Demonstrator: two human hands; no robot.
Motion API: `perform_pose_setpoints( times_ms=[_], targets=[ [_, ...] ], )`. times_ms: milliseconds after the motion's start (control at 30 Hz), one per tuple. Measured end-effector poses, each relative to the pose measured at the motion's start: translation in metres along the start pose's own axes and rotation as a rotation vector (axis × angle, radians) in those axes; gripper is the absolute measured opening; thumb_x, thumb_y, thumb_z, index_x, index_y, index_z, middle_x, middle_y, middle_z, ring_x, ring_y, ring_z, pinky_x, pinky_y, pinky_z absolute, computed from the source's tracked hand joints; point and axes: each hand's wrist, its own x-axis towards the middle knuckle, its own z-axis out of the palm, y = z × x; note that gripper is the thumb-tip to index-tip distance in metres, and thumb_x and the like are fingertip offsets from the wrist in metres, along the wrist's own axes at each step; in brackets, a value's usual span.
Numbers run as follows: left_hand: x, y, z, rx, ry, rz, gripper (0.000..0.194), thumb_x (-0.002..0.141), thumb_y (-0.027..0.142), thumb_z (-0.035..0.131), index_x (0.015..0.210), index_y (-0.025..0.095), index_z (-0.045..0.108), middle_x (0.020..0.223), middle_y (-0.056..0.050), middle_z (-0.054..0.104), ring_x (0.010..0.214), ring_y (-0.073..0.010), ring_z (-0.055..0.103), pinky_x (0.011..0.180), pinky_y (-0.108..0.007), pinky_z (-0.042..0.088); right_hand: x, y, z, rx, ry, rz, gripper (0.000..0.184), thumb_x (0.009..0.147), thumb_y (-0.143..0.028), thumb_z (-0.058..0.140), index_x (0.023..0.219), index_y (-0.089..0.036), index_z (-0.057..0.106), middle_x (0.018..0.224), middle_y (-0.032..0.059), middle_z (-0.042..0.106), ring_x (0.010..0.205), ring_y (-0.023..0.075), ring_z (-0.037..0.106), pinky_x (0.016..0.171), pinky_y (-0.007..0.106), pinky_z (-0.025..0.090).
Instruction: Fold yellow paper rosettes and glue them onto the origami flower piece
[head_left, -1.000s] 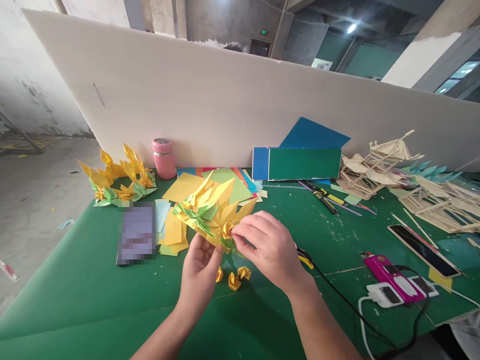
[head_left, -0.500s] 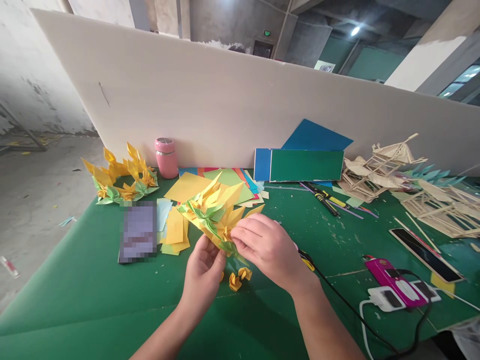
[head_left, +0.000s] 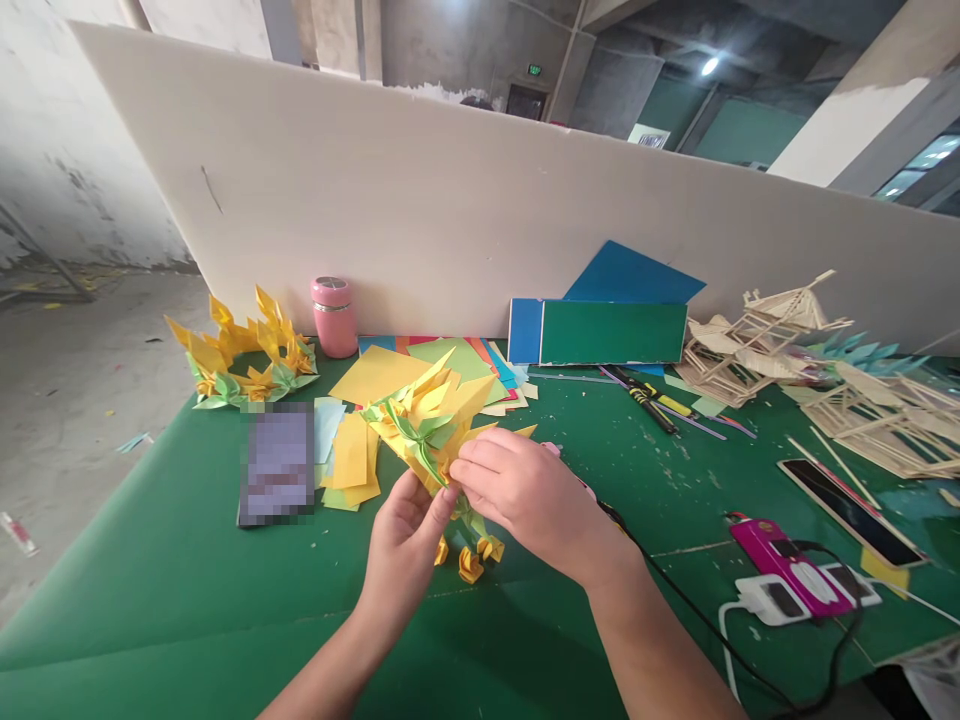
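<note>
My left hand (head_left: 405, 538) grips the lower edge of a yellow and green folded-paper crown (head_left: 431, 428), its thumb laid against the front. The crown is tilted above the table, with pointed yellow petals and green leaves. From the right, my right hand (head_left: 536, 500) has its fingers pressed together on the same crown, close to my left thumb. What lies under those fingertips is hidden. Below the hands, several small yellow paper flowers (head_left: 470, 566) rest on the green table (head_left: 187, 570).
A similar paper crown (head_left: 208, 352) and a pink flask (head_left: 335, 318) stand at the back left. Nearby are a phone (head_left: 276, 465), yellow paper slips (head_left: 349, 452) and coloured sheets (head_left: 379, 374). To the right lie cutters (head_left: 651, 400), stick models (head_left: 885, 410) and a magenta power bank (head_left: 795, 568) with cables.
The crown has shifted slightly right and tipped a little. My right fingers have moved slightly left and up, nearer my left thumb, which now reaches higher on the crown.
</note>
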Motion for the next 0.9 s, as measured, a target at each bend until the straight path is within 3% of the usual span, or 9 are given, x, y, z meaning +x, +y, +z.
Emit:
perform_pose_setpoints(
  times_ms=[567, 700, 900],
  targets=[
    [0.001, 0.005, -0.002, 0.009, 0.02, -0.039, 0.042, 0.065, 0.044, 0.076, 0.098, 0.019, 0.068, 0.107, -0.009, 0.073, 0.104, -0.027, 0.065, 0.091, -0.036, 0.05, 0.004, 0.006, 0.005, -0.068, -0.056, -0.095, 0.025, 0.089, -0.004, 0.047, 0.07, -0.015, 0.057, 0.068, 0.0012, 0.055, 0.064, 0.0144, 0.05, 0.059, 0.027, 0.043],
    [0.003, 0.006, -0.001, -0.028, 0.053, -0.053, 0.041, 0.065, 0.042, 0.077, 0.097, 0.018, 0.069, 0.105, -0.009, 0.073, 0.1, -0.0258, 0.065, 0.088, -0.035, 0.05, 0.001, 0.006, 0.006, 0.023, 0.017, -0.042, 0.023, 0.091, -0.007, 0.046, 0.076, -0.014, 0.062, 0.074, 0.0038, 0.061, 0.073, 0.0167, 0.055, 0.064, 0.028, 0.046],
    [0.001, 0.005, 0.001, -0.119, 0.109, -0.113, 0.041, 0.067, 0.038, 0.077, 0.101, 0.019, 0.065, 0.104, -0.007, 0.073, 0.102, -0.0238, 0.064, 0.088, -0.033, 0.05, -0.003, -0.008, 0.017, 0.173, 0.252, 0.214, 0.019, 0.092, -0.016, 0.051, 0.084, -0.015, 0.067, 0.079, 0.0054, 0.066, 0.075, 0.0173, 0.058, 0.067, 0.03, 0.049]
  ],
)
